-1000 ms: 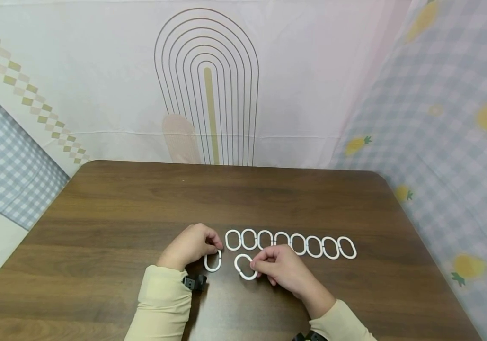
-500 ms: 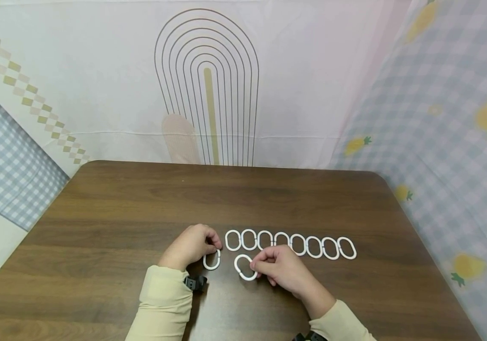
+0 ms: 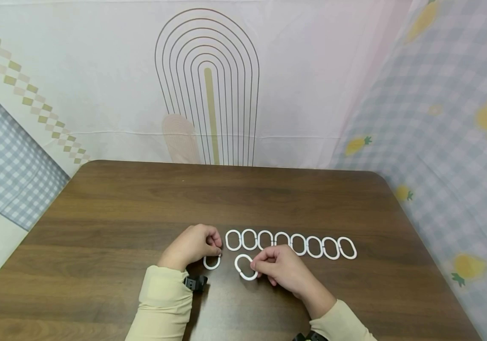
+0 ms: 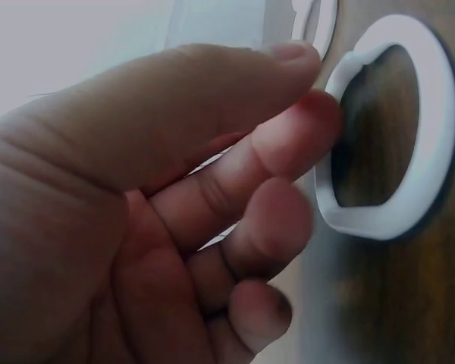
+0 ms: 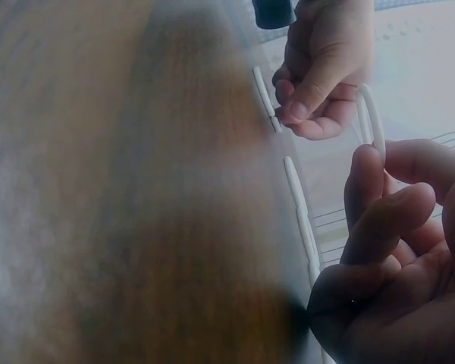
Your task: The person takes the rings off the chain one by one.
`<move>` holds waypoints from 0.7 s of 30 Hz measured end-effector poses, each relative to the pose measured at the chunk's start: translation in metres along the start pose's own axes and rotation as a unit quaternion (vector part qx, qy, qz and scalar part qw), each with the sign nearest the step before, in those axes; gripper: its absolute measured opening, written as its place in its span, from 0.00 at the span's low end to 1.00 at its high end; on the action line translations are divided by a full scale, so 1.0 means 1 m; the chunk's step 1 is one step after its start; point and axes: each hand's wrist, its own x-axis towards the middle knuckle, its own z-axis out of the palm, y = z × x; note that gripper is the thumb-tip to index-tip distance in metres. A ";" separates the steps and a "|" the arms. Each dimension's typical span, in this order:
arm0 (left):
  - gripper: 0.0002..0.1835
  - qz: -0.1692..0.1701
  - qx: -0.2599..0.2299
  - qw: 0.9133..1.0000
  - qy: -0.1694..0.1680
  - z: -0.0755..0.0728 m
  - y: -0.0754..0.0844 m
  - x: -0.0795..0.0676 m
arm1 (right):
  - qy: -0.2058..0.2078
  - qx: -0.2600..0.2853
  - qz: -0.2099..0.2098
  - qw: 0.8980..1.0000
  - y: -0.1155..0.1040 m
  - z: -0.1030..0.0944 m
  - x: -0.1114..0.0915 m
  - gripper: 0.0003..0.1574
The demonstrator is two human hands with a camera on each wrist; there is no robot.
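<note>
My left hand (image 3: 191, 246) bends its thumb and forefinger together at the far edge of a white plastic chain link (image 3: 211, 268), covering part of it. In the left wrist view that link (image 4: 440, 114) lies flat on the table, its edge at the fingertips. To the right, my right hand (image 3: 283, 266) pinches another white link (image 3: 236, 263) between thumb and forefinger, with a small gap in its outline. The right wrist view shows this link (image 5: 375, 125) raised on edge. A row of several white links (image 3: 306, 245) lies just beyond, partly hidden by the right hand.
The brown wooden table (image 3: 141, 199) has rounded far corners. A pale patterned cloth (image 3: 303, 85) hangs behind it, and a checked pineapple cloth (image 3: 447, 180) hangs on the right. Dark bands (image 3: 195, 283) sit at both wrists.
The link at my left hand has shifted very slightly left and away, and the left fingertips now cover more of its far end. My right hand and its link hold still.
</note>
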 end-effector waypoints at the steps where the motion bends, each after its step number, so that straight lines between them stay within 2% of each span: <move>1: 0.10 -0.001 0.002 1.000 -0.001 0.000 0.000 0.000 | 0.000 0.001 0.000 1.000 0.000 0.000 0.000 0.11; 12: 0.09 0.011 0.010 1.000 0.005 -0.003 0.001 0.000 | -0.006 -0.003 0.004 1.000 -0.003 -0.001 -0.001 0.11; 21: 0.09 0.000 0.011 1.000 0.010 -0.002 0.003 -0.001 | -0.006 -0.004 0.005 1.000 -0.003 -0.001 -0.001 0.11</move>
